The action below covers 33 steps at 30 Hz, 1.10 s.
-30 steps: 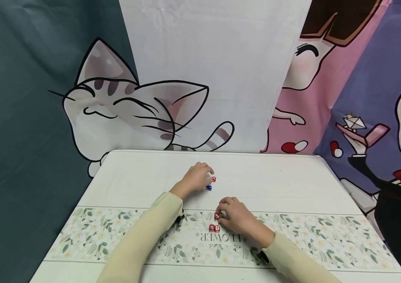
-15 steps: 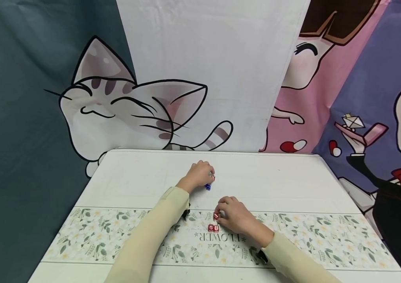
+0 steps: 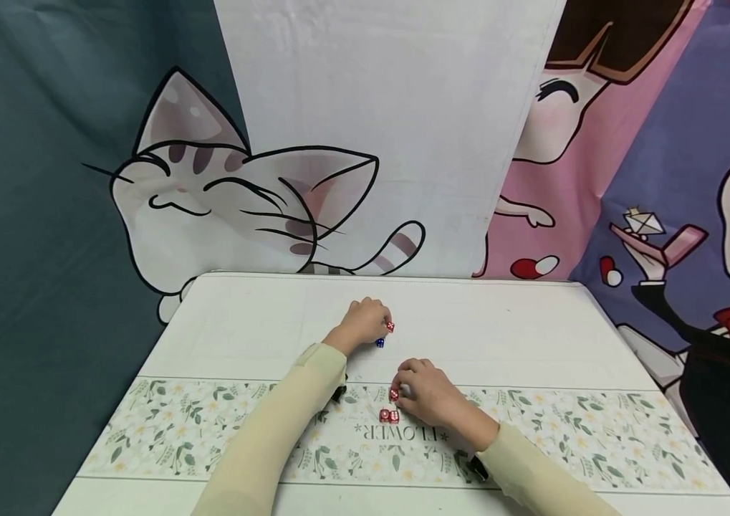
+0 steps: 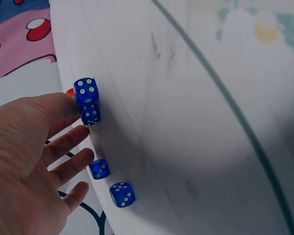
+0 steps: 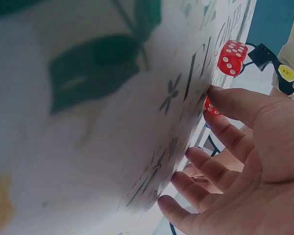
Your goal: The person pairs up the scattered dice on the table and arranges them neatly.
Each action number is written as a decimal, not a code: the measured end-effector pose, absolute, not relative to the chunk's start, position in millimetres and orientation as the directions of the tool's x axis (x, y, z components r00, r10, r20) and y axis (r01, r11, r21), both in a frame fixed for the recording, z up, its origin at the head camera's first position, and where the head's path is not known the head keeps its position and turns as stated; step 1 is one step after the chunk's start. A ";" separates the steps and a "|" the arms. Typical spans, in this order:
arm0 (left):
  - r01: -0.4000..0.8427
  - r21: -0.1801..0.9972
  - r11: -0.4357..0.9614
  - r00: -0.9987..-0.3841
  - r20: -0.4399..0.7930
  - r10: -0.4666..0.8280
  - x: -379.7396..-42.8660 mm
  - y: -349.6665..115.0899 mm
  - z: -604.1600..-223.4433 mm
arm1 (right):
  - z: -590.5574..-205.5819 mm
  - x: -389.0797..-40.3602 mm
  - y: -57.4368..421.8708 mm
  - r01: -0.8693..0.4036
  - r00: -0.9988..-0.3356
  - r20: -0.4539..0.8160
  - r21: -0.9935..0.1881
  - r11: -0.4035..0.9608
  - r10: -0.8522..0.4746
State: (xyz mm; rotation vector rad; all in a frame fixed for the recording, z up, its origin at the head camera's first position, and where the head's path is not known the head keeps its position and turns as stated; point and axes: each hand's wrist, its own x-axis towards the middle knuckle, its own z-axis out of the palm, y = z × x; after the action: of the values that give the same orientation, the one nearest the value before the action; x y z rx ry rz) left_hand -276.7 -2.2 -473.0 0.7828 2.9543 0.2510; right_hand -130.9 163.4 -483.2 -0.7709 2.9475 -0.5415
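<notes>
My left hand (image 3: 365, 321) reaches to the back part of the table, thumb and index finger at a red die (image 3: 390, 327), pinching it by its sides. In the left wrist view that red die is mostly hidden behind the thumb and several blue dice (image 4: 122, 195). One blue die (image 3: 380, 343) shows just below the hand in the head view. Over the flowered strip, my right hand (image 3: 428, 390) pinches another red die (image 5: 212, 106) between thumb and index fingertip, its other fingers spread. Close in front, two red dice (image 3: 389, 416) sit side by side.
The white table (image 3: 500, 322) carries a flower-patterned band (image 3: 210, 430) across its front half. A cartoon-printed cloth (image 3: 442, 143) hangs right behind the table's back edge. Dark clips (image 3: 479, 468) sit at the sleeve cuffs.
My left hand has shifted slightly right, and its thumb and index finger have drawn in on the red die. The right hand and the front red dice stay in place.
</notes>
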 end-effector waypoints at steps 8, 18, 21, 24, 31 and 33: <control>0.546 0.137 0.827 -0.832 -0.028 0.554 -266.9 2.5 -473.5 | -480.1 -128.6 163.5 -0.458 -0.879 0.039 -0.355 0.815 -0.476; 0.589 0.113 0.800 -0.804 -0.020 0.595 -253.1 0.1 -477.5 | -484.3 -131.3 164.6 -0.472 -0.872 0.047 -0.354 0.808 -0.488; 0.610 0.125 0.782 -0.787 -0.011 0.616 -247.5 -4.7 -477.8 | -485.9 -132.1 164.3 -0.477 -0.870 0.051 -0.346 0.808 -0.491; 0.632 0.133 0.763 -0.770 -0.002 0.638 -239.6 -9.2 -475.8 | -485.9 -132.2 164.6 -0.482 -0.868 0.057 -0.341 0.807 -0.494; 0.666 0.099 0.740 -0.745 0.021 0.667 -223.8 -18.5 -475.6 | -485.6 -131.4 164.7 -0.486 -0.866 0.065 -0.341 0.804 -0.496; 0.672 0.097 0.734 -0.740 0.030 0.672 -220.8 -20.8 -476.3 | -485.3 -131.0 164.9 -0.488 -0.865 0.066 -0.341 0.804 -0.497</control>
State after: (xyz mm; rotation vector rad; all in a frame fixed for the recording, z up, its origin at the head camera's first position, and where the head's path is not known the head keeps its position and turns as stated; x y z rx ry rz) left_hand -220.8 -20.8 -476.3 1.1310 2.9191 0.1591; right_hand -131.0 164.9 -485.3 -0.8081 2.9587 -0.5476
